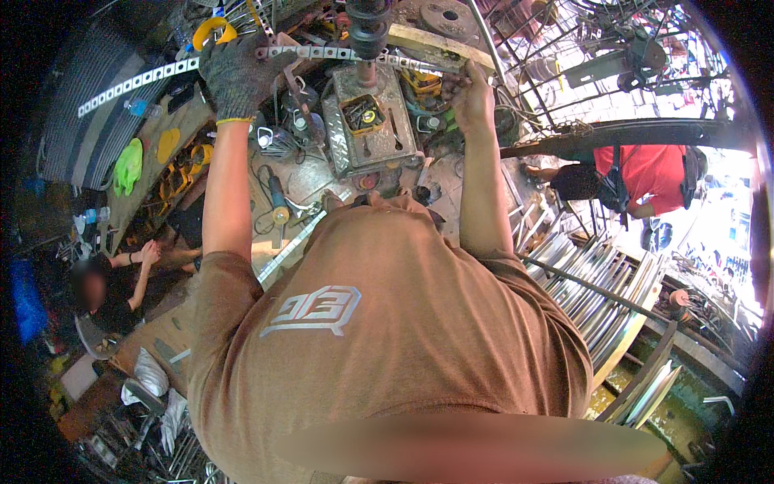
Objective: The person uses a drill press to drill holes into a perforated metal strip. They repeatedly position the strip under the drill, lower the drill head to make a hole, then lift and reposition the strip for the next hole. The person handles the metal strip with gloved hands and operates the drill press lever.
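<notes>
A long light metal strip with a row of square holes [137,87] runs across the upper part of the head view, passing at the drill press spindle [368,36]. My left hand [239,79], in a dark knit glove with a yellow cuff, is closed on the strip left of the spindle. Bare, my right hand [470,98] has its fingers curled around the strip's right end, partly hiding it. Below the spindle stands the worn metal base [343,147], with a small yellow-edged container [363,115] of metal bits on it.
Behind my right hand lies a wooden bar [439,47]. A power tool [278,202] rests on the floor below. Bright green gloves [128,167] lie on the left bench. One person [101,294] sits at lower left; another in red [649,179] is at right, near stacked metal lengths [597,298].
</notes>
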{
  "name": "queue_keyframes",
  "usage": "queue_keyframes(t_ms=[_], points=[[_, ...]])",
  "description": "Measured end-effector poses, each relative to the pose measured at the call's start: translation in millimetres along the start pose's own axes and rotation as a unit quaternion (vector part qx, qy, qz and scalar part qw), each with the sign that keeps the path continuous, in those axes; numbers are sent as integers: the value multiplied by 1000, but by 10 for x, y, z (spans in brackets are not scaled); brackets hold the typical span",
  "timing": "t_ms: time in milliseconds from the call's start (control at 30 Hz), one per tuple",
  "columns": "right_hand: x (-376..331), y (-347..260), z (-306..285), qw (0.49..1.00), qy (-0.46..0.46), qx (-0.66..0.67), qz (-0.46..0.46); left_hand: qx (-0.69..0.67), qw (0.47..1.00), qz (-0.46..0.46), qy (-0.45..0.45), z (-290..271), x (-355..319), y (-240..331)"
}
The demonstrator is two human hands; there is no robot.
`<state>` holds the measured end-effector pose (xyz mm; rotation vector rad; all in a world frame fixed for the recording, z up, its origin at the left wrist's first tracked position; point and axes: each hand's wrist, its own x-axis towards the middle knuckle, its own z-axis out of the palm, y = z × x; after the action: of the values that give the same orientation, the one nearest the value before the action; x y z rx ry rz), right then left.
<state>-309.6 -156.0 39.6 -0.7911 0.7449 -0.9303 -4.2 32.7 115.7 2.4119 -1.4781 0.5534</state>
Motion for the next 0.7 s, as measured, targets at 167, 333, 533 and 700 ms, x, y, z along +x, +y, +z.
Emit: queue_keyframes(t_ms=[167, 333, 533, 700], points=[[-83, -61, 98, 995, -4, -54, -81, -51, 997, 2, 55, 107, -162, -3], [-93, -50, 161, 981, 2, -143, -134, -80, 993, -9, 83, 455, -318, -61], [-67, 37, 186, 971, 87, -161, -153, -14, 994, -14, 104, 567, -384, -128], [-222, 16, 204, 958, 7, -207, -201, -28, 993, 3, 116, 641, -265, -158]])
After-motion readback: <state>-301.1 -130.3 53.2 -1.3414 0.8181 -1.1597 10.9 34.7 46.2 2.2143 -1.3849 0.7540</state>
